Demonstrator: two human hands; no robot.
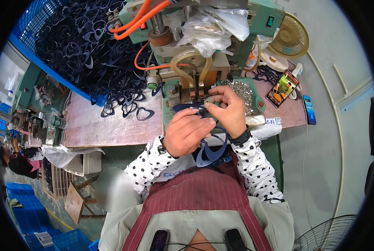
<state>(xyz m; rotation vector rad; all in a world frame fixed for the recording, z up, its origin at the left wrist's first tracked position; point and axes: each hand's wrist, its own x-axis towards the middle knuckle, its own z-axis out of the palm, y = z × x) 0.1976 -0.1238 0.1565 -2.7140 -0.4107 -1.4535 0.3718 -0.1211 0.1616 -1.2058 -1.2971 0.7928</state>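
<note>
My left hand grips a dark blue heart-shaped eyeglass frame and holds it up against the small green bench machine. The frame's lower part hangs down toward my lap. My right hand pinches the frame's top edge next to the machine's jaws, fingertips close to a small metal piece. Both sleeves are white with black dots.
A big heap of dark blue heart frames fills a blue crate and spills onto the brown table. Small shiny metal parts lie right of the machine. A phone and a small fan stand far right. Orange hoses loop above.
</note>
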